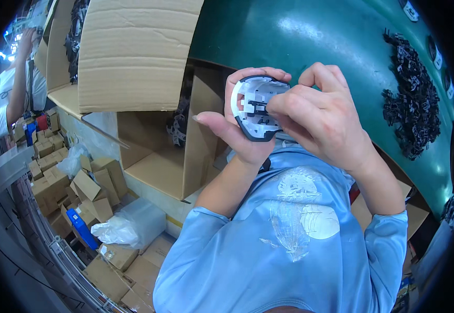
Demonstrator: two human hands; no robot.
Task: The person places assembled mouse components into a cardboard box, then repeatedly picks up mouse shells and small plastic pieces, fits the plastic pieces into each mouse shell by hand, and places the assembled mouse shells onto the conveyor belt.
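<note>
My left hand (248,143) is wrapped round a rounded plastic shell (261,88), white inside with a black rim, shaped like a computer mouse housing. Its hollow side faces up, showing white ribs and posts. A small black plastic part (259,107) lies across the middle of the hollow. Over the shell's right side, my right hand (323,115) pinches at this black part with thumb and fingertips. The fingers hide the part's right end and some of the shell.
A heap of black plastic parts (412,96) lies on the green table (336,47), with several white-and-black shells (435,52) along its far right edge. Open cardboard boxes (138,52) holding dark parts stand left. Cartons (50,180) and plastic bags (133,224) fill the lower left; another person (16,94) is beyond.
</note>
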